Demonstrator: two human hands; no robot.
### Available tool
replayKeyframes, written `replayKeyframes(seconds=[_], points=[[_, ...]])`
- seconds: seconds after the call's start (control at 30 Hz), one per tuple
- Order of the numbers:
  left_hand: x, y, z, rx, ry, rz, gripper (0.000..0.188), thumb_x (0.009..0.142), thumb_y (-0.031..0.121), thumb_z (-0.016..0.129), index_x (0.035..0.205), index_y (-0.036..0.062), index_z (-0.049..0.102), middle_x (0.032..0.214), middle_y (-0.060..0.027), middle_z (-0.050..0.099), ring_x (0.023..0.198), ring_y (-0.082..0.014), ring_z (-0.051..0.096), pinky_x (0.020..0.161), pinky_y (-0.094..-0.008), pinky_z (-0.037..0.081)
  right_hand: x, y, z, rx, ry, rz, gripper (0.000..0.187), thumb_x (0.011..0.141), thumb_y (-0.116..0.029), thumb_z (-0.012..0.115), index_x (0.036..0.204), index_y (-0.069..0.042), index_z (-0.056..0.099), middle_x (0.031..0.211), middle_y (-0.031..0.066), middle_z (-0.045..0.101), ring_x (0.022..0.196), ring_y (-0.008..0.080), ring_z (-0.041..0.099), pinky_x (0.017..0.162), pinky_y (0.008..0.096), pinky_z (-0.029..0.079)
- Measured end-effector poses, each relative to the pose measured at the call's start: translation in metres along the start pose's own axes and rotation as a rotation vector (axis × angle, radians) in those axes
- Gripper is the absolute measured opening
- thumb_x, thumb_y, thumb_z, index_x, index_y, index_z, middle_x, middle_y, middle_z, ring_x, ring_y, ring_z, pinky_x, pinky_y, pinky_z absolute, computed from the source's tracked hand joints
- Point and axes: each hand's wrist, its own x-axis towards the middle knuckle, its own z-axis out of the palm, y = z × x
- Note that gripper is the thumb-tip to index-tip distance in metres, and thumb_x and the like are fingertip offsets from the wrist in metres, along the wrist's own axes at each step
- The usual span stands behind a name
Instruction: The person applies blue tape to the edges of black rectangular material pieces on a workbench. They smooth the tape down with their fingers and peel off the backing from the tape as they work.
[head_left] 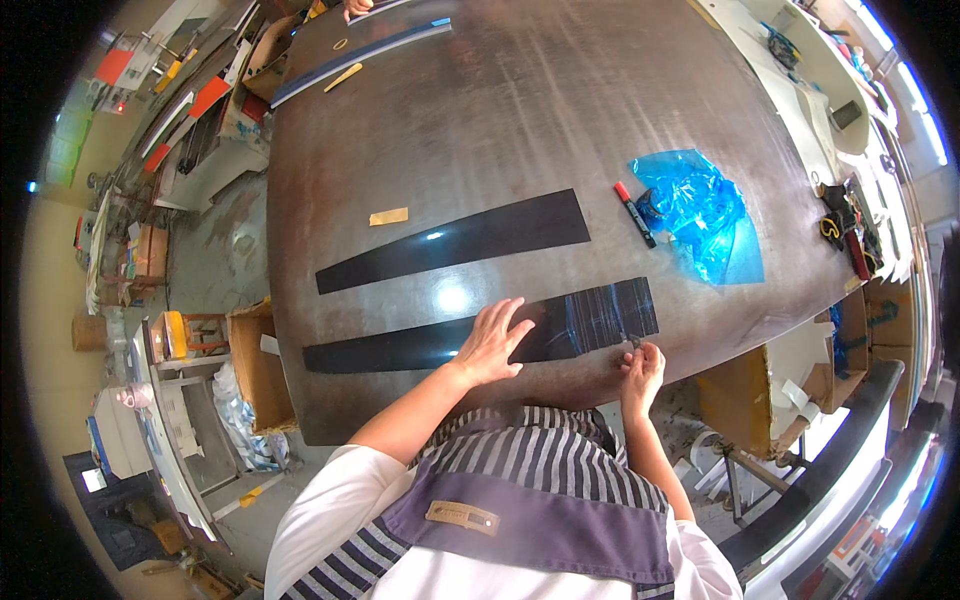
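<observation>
A stack of long, tapered black sheets (pixel 400 343) lies along the table's near side, its wide right end fanned into many thin edges. My left hand (pixel 490 345) rests flat on the stack's middle, fingers spread. At the near right edge of the fanned end, my right hand (pixel 642 374) is closed in a pinch. A small dark bit shows at its fingertips; whether it is a sheet's corner I cannot tell. Farther off lies a separate tapered black piece (pixel 460 240), shiny and flat, its wide end also to the right.
Crumpled blue plastic film (pixel 700 215) lies at the right, beside a red-capped black marker (pixel 635 214). A tan strip (pixel 389 216) lies past the separate piece. Toward the far left are a long dark strip (pixel 370 58) and a yellowish stick (pixel 343 77). Another person's hand (pixel 357 8) reaches the far edge.
</observation>
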Motion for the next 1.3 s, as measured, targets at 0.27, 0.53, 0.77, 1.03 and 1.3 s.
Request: replayKeyframes(seconds=[0.27,0.53,0.77,1.03,1.3], points=[[0.024,-0.007,0.001,0.088,0.009,0.067,0.078,0.058,0.025,0.082,0.128,0.0039,0.055,0.140,-0.0242,0.035,0.132,-0.0393,0.036,0.105,-0.0513,0.033,0.023,-0.027,0.008,0.435,-0.079,0.106,0.021,0.102,-0.005,0.052,0.120,0.004,0.053,0.109,0.0073,0.057,0.098,0.0172,0.065,0.086,0.0266,0.053],[0.044,-0.012,-0.002,0.048,-0.023,0.028,0.083,0.063,0.042,0.084,0.132,0.0065,0.056,0.144,-0.0235,0.036,0.134,-0.0398,0.035,0.107,-0.0537,0.034,0.036,-0.041,0.022,0.160,-0.168,-0.164,0.009,0.099,-0.005,0.055,0.104,-0.001,0.061,0.092,0.0045,0.062,0.091,0.0120,0.057,0.085,0.0273,0.047],[0.035,-0.022,0.001,-0.031,0.182,0.101,0.056,0.087,0.031,0.068,0.139,0.0156,0.054,0.157,-0.0068,0.035,0.143,-0.0292,0.034,0.113,-0.0529,0.032,0.022,-0.076,0.057,0.089,-0.448,-0.255,0.014,0.098,-0.006,0.054,0.107,0.004,0.060,0.091,0.0109,0.068,0.085,0.0176,0.068,0.077,0.0295,0.053],[-0.003,-0.043,0.024,0.173,0.117,-0.041,0.060,0.095,0.039,0.058,0.150,0.0213,0.041,0.162,-0.0061,0.026,0.149,-0.0281,0.024,0.117,-0.0519,0.025,0.050,-0.054,0.070,0.256,-0.506,-0.133,0.011,0.098,-0.006,0.055,0.103,0.000,0.061,0.091,0.0081,0.067,0.085,0.0139,0.067,0.073,0.0279,0.053],[0.032,-0.004,0.004,-0.118,0.361,0.023,0.036,0.079,0.012,0.075,0.113,0.0057,0.066,0.127,-0.0088,0.056,0.117,-0.0289,0.054,0.100,-0.0408,0.045,0.037,-0.074,0.072,0.308,-0.600,0.001,0.012,0.100,-0.005,0.054,0.106,0.003,0.059,0.105,0.0132,0.068,0.091,0.0196,0.069,0.082,0.0312,0.056]])
